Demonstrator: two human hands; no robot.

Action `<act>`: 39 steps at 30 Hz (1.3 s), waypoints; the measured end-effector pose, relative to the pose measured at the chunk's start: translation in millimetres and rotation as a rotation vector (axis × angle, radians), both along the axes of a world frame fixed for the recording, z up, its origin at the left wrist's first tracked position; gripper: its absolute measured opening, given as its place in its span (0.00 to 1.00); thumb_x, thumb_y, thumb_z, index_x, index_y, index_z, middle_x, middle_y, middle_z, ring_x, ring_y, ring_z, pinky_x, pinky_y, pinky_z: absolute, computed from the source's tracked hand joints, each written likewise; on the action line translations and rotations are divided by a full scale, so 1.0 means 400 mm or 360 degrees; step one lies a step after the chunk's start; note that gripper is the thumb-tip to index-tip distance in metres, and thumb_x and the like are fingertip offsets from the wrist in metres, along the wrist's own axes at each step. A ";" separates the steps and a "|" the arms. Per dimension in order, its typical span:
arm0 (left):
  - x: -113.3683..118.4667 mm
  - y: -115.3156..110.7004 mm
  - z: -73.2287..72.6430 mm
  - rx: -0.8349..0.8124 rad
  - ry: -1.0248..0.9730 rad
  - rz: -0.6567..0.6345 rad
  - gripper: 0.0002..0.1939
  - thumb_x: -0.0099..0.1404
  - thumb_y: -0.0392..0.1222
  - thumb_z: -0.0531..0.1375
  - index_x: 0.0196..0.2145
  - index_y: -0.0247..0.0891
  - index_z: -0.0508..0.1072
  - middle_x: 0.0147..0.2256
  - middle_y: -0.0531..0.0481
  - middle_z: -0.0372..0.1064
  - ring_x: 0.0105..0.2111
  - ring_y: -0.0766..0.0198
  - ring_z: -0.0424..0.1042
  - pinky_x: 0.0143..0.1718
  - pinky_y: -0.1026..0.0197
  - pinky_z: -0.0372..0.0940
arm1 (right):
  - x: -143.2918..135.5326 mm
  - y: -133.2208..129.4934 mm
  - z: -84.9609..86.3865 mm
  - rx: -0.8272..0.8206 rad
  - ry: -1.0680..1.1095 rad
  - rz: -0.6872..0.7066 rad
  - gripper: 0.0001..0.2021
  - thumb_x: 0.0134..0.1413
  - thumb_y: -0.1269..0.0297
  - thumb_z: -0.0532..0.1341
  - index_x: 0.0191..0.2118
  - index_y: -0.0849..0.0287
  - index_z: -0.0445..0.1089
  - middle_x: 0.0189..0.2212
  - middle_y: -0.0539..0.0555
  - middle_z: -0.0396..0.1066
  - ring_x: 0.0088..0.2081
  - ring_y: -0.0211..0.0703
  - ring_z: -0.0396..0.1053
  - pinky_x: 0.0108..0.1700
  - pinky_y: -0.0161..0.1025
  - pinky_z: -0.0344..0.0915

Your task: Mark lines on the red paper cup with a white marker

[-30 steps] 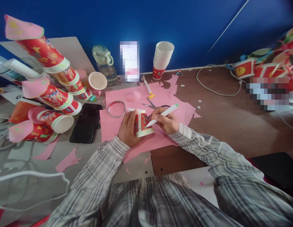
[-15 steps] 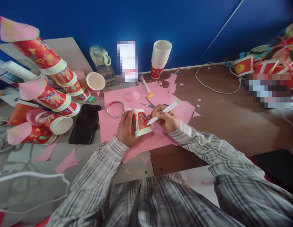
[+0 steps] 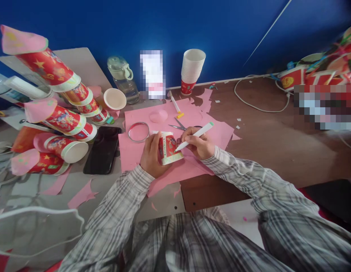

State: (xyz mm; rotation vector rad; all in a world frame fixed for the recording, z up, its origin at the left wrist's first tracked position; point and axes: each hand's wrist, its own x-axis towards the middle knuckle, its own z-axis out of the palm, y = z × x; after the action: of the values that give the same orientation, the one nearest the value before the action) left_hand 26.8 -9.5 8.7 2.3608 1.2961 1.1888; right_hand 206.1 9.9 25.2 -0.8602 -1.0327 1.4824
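Note:
My left hand (image 3: 151, 155) is wrapped round a red and white paper cup (image 3: 170, 148), which lies on its side above the pink paper (image 3: 135, 158). Between the fingers of my right hand (image 3: 200, 143) is a white marker (image 3: 196, 135) with a green end. Its tip meets, or nearly meets, the printed side of the cup. Scissors (image 3: 178, 125) lie open just behind my right hand, their handles partly hidden. A roll of tape (image 3: 138, 132) rests on the paper behind my left hand. Further back lies a white marker with a yellow end (image 3: 175, 102).
At left, cups joined into rockets with pink cones (image 3: 59, 113) stand near a black phone (image 3: 102, 150). A water bottle (image 3: 124, 81), a blurred-out panel (image 3: 152, 74) and stacked cups (image 3: 192, 71) line the blue wall. A white cable (image 3: 259, 108) curls at right.
The marker tip has shifted very slightly on the cup's side. Both hands keep their grip, and the whole view has dipped a little.

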 end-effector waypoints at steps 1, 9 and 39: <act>-0.001 0.000 0.000 0.0001 -0.0002 -0.0005 0.43 0.52 0.52 0.62 0.57 0.30 0.47 0.50 0.34 0.56 0.52 0.50 0.59 0.54 0.44 0.62 | -0.001 0.002 0.000 -0.0012 0.0016 -0.0006 0.05 0.40 0.65 0.59 0.22 0.61 0.67 0.15 0.49 0.64 0.16 0.33 0.52 0.19 0.34 0.49; -0.005 -0.001 0.003 0.0000 0.0001 -0.0039 0.41 0.54 0.53 0.59 0.58 0.30 0.46 0.50 0.34 0.55 0.52 0.49 0.58 0.54 0.42 0.61 | -0.002 0.010 0.004 -0.0086 0.0144 -0.0004 0.04 0.39 0.67 0.58 0.19 0.60 0.65 0.10 0.45 0.56 0.15 0.32 0.50 0.25 0.38 0.61; -0.006 -0.001 0.000 0.0008 0.0006 -0.0060 0.41 0.54 0.51 0.60 0.58 0.31 0.46 0.51 0.34 0.54 0.52 0.49 0.58 0.53 0.42 0.61 | -0.003 0.006 0.006 -0.0085 0.0169 0.0081 0.04 0.39 0.67 0.57 0.20 0.61 0.64 0.12 0.46 0.57 0.15 0.32 0.50 0.22 0.35 0.51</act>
State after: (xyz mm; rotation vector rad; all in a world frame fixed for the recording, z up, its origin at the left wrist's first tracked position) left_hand 24.6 -10.0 8.7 2.3815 1.2455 1.1787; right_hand 204.7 12.4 27.5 -0.7889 -0.9461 1.5875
